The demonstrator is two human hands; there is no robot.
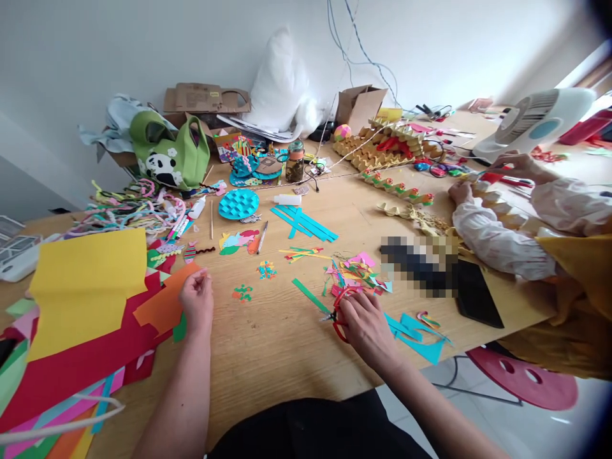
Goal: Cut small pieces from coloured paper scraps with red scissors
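My right hand (pixel 361 322) grips red-handled scissors (pixel 340 335), low over the table's right half. The scissors' blades point left, at the end of a narrow green paper strip (pixel 306 293). My left hand (pixel 197 299) is closed in a pinch beside an orange paper sheet (pixel 162 303); whatever is between its fingertips I cannot make out. Between the hands lie a small heap of green and orange paper bits (pixel 243 293) and another of blue and yellow bits (pixel 266 270). Colored paper scraps (pixel 358 274) are piled just beyond the scissors.
Yellow paper (pixel 90 280) and red paper (pixel 71 389) cover the left side. Blue strips (pixel 306 223), a blue plate (pixel 238 203) and a white bottle (pixel 287 200) lie further back. At right, another person's sleeved arms (pixel 502 223) work near a black tablet (pixel 478 293) and a fan (pixel 530 121).
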